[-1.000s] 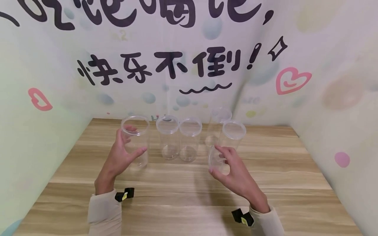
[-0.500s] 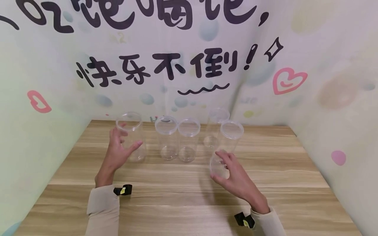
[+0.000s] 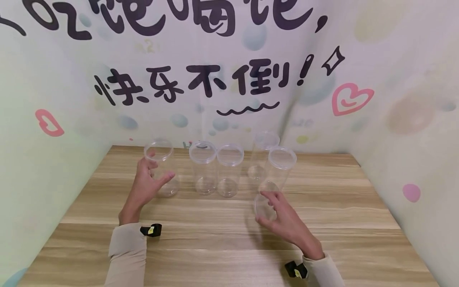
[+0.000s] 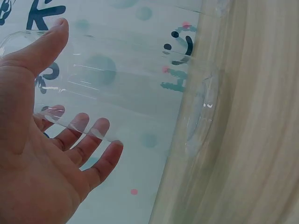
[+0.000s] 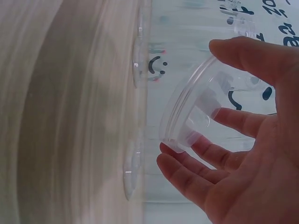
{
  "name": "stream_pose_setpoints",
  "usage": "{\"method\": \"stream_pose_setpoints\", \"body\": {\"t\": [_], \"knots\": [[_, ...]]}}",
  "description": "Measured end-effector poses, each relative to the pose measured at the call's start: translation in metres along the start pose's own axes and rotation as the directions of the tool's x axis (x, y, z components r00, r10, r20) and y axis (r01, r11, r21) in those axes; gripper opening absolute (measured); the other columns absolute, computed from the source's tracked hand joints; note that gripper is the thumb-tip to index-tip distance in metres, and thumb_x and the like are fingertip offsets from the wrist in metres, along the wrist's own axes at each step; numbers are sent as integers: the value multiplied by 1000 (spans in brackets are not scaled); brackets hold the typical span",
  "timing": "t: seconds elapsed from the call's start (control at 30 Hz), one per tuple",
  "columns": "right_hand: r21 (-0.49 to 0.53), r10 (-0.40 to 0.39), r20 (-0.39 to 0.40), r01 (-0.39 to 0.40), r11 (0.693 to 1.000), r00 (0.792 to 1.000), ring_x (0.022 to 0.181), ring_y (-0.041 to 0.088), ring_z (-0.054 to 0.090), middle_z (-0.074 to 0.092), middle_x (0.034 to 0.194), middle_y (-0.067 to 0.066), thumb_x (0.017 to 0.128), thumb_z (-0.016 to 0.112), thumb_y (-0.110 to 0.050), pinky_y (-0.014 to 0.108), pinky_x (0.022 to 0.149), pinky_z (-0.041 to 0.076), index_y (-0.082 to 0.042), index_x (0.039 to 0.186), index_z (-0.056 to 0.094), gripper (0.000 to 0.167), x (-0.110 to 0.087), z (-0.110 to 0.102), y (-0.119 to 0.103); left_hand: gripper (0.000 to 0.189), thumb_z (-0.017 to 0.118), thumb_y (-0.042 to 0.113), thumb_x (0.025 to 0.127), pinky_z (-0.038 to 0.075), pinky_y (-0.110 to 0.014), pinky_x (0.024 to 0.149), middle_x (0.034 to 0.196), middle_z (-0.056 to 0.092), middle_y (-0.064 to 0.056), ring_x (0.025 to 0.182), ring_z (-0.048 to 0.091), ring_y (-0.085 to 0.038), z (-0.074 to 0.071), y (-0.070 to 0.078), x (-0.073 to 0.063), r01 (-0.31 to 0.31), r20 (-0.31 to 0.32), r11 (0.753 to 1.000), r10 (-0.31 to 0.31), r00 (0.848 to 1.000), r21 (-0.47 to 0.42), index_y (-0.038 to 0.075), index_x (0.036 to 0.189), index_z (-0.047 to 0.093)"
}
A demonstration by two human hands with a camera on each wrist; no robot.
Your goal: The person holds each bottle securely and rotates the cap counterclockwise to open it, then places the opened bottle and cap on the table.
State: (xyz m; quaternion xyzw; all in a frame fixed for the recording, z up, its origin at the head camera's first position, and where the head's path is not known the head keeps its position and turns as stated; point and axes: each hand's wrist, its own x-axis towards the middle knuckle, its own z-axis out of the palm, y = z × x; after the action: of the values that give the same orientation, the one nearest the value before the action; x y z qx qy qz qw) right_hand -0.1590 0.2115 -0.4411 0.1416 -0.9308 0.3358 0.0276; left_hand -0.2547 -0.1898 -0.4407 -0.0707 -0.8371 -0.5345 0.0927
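My right hand [image 3: 283, 219], pinching a lid [image 5: 182, 102], has drawn nearer me, right of the middle jars [image 3: 205, 171]; my left hand [image 3: 144, 185] grips a lidless jar [image 3: 166, 166] left of them, so I'd judge the closing isn't yet begun.

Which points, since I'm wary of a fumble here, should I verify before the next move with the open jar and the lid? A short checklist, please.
1. Left hand around the open jar: ok, thumb on one side, fingers on the other.
2. Jar mouth uncovered: ok.
3. Right hand holding the lid: ok, between thumb and fingers.
4. Lid level above the open jar: not ok, it is tilted and off to the side.
5. Open jar's base resting on the table: cannot tell, contact is unclear.
6. Four other jars upright: ok.
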Motion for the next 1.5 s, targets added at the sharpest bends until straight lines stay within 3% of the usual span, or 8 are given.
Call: {"method": "stream_pose_setpoints", "body": {"t": [0.37, 0.67, 0.77, 0.87, 1.0, 1.1, 1.2, 1.5], "knots": [[-59, 1, 10, -1, 998, 1000, 118, 32, 55, 54, 131, 13, 81, 81, -29, 52, 94, 48, -8, 141, 50, 71, -1, 6, 4, 74, 77, 20, 86, 33, -68, 105, 160, 15, -21, 138, 29, -43, -1, -3, -3, 15, 6, 1000, -15, 1000, 14, -12, 133, 29], [-93, -28, 13, 29, 995, 1000, 113, 30, 53, 54, 125, 11, 81, 81, -29, 50, 90, 48, -11, 144, 50, 72, 0, 10, 7, 107, 77, 28, 87, 24, -67, 112, 160, 13, -24, 142, 26, -47, -3, -7, -7, 98, 37, 995, -98, 995, 3, 5, 155, -2], [-98, -31, 17, 32, 995, 999, 112, 29, 51, 53, 124, 10, 81, 81, -29, 48, 89, 48, -12, 144, 51, 72, 0, 12, 7, 118, 76, 39, 86, 24, -65, 112, 155, 12, -33, 140, 27, -51, -9, 3, -14, 240, 78, 967, -247, 966, 87, 5, 152, -15], [-102, -39, 14, 40, 994, 999, 111, 29, 50, 53, 123, 11, 82, 81, -29, 47, 86, 48, -13, 144, 51, 71, 0, 12, 7, 120, 72, 48, 87, 32, -65, 107, 147, 15, -42, 130, 35, -55, -20, 20, -26, 350, 137, 891, -400, 906, 289, -8, 148, -14], [-114, -54, -4, 53, 992, 999, 109, 30, 51, 54, 121, 14, 81, 81, -27, 47, 83, 49, -13, 144, 52, 70, 2, 10, 7, 90, 67, 47, 90, 47, -57, 90, 126, 46, -40, 107, 54, -48, -31, 44, -38, 270, 244, 821, -435, 867, 504, -22, 135, 32], [-126, -60, -10, 58, 990, 998, 109, 32, 52, 54, 121, 14, 81, 81, -26, 48, 83, 49, -13, 143, 53, 69, 2, 9, 8, 64, 67, 41, 92, 51, -50, 82, 112, 62, -29, 99, 62, -39, -26, 56, -42, 145, 341, 855, -346, 874, 497, -14, 122, 54], [-127, -64, -9, 63, 990, 998, 110, 33, 52, 55, 121, 15, 81, 81, -25, 48, 84, 49, -11, 141, 54, 68, 2, 10, 9, 60, 67, 35, 93, 52, -50, 86, 118, 64, -27, 105, 64, -38, -11, 62, -43, 63, 405, 913, -239, 883, 402, -11, 128, 52], [-100, -66, -12, 65, 993, 998, 111, 33, 55, 56, 122, 16, 80, 81, -23, 50, 87, 50, -8, 137, 55, 64, 2, 14, 11, 99, 73, 31, 91, 32, -60, 111, 157, 24, -29, 141, 33, -47, 52, 62, -23, 131, 289, 967, -192, 938, 218, -3, 155, 6]]}}
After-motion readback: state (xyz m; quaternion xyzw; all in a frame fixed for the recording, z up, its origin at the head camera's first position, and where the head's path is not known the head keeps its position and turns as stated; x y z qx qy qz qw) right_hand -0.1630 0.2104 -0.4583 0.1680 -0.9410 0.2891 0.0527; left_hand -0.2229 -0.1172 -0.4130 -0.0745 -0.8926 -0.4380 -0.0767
